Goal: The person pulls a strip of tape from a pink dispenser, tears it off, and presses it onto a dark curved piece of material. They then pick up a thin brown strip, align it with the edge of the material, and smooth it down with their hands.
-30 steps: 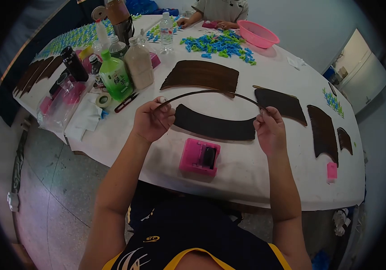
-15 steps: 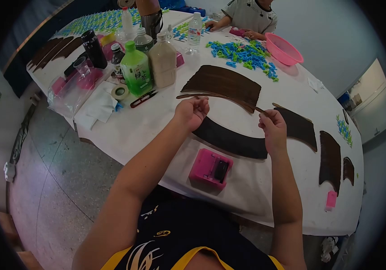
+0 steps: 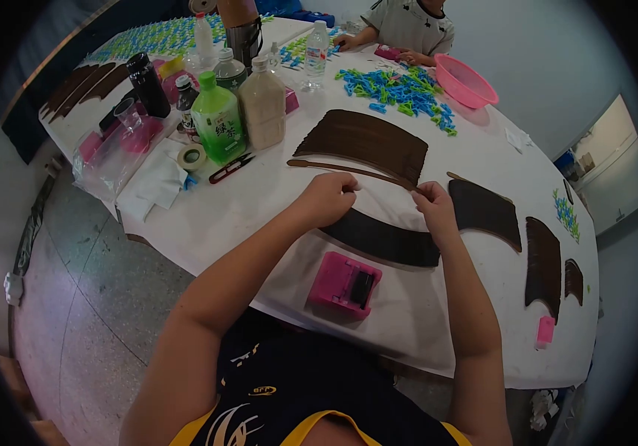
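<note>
A thin brown strip [image 3: 319, 165] runs along the lower edge of a wide dark brown curved sheet [image 3: 363, 137]. My right hand [image 3: 438, 209] is pinched at the strip's right end. Just below the strip's middle is my left hand [image 3: 330, 199], its fingers curled together; what they hold, if anything, is hidden. Below both hands lies a black curved band [image 3: 386, 239], and nearer my body stands a pink tape dispenser [image 3: 345, 285] with a black part.
Bottles, including a green one [image 3: 218, 123], stand at left beside a tape roll [image 3: 192, 156] and red-black snips [image 3: 230, 169]. Blue and green clips [image 3: 397, 91] lie near a pink basin [image 3: 466, 82]. More dark pieces [image 3: 484, 210] lie right. Another person [image 3: 408, 30] sits opposite.
The strip has come down closer to the wide sheet's lower edge. My right hand has moved left, and my left hand has shifted slightly right and down, so they are closer together.
</note>
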Demonstrator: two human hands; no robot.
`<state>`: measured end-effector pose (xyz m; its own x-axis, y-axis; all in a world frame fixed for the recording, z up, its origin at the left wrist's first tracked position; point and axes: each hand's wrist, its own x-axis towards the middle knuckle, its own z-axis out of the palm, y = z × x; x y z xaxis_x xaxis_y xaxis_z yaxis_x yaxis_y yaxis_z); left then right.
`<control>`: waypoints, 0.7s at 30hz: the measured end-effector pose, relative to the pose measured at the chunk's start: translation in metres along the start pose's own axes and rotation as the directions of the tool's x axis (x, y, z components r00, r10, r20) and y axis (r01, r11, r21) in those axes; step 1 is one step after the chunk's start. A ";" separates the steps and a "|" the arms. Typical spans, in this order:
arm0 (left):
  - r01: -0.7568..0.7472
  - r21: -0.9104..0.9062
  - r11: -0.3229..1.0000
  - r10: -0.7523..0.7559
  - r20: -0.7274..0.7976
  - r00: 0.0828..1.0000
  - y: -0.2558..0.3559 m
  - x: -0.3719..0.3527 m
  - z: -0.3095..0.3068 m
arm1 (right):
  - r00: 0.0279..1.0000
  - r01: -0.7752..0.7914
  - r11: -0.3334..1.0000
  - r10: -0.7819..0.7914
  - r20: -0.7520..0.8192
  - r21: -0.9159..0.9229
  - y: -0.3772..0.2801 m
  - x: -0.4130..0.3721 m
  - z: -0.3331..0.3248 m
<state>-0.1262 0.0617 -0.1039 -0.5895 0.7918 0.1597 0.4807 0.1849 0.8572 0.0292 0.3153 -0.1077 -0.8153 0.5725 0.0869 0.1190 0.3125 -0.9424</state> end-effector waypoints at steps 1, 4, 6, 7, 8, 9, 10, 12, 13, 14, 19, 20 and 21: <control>-0.003 0.000 1.000 0.003 0.009 1.000 -0.002 -0.004 -0.001 | 1.000 -0.005 0.993 0.006 0.001 -0.117 0.007 0.004 0.000; -0.129 0.621 0.773 0.161 0.005 0.987 -0.005 -0.011 -0.001 | 1.000 -0.023 0.943 0.020 -0.014 -0.331 0.023 0.013 0.003; -0.040 0.670 0.741 0.113 -0.066 0.991 -0.005 -0.014 0.004 | 0.999 -0.037 0.903 0.027 -0.030 -0.428 0.027 0.017 0.006; -0.042 0.669 0.742 0.113 -0.063 0.992 -0.007 -0.012 0.006 | 0.999 -0.007 0.868 -0.016 -0.042 -0.496 0.028 0.017 0.008; -0.018 0.676 0.737 0.083 -0.063 0.995 -0.009 -0.010 0.009 | 0.997 0.021 0.827 -0.059 -0.050 -0.562 0.030 0.017 0.009; 0.005 0.683 0.730 0.053 -0.064 0.997 -0.009 -0.008 0.010 | 0.997 0.019 0.827 -0.058 -0.052 -0.562 0.029 0.016 0.010; 0.003 0.683 0.730 0.055 -0.062 0.997 -0.009 -0.006 0.012 | 0.997 0.013 0.811 -0.052 -0.050 -0.585 0.028 0.017 0.011; 0.027 0.689 0.724 0.021 -0.061 0.998 -0.010 -0.003 0.014 | 0.998 0.009 0.795 -0.048 -0.049 -0.606 0.029 0.018 0.012; 0.027 0.689 0.724 0.021 -0.062 0.998 -0.010 -0.001 0.015 | 0.996 0.005 0.793 -0.057 -0.066 -0.609 0.032 0.018 0.013; 0.033 0.695 0.719 0.007 -0.055 0.998 -0.011 0.003 0.015 | 0.994 0.003 0.791 -0.066 -0.082 -0.612 0.034 0.019 0.014; 0.062 0.693 0.718 -0.040 -0.048 0.998 -0.014 0.014 0.016 | 0.993 -0.019 0.784 -0.058 -0.104 -0.621 0.035 0.020 0.016; 0.065 0.694 0.717 -0.043 -0.049 0.998 -0.014 0.016 0.015 | 0.992 -0.028 0.783 -0.054 -0.112 -0.622 0.035 0.021 0.017; 0.066 0.694 0.717 -0.046 -0.048 0.998 -0.014 0.017 0.015 | 0.992 -0.027 0.783 -0.053 -0.110 -0.621 0.033 0.021 0.017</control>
<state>-0.1335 0.0817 -0.1202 -0.6412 0.7539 0.1435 0.7563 0.5889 0.2850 0.0061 0.3247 -0.1429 -0.7532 0.6349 0.1721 0.4672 0.7005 -0.5396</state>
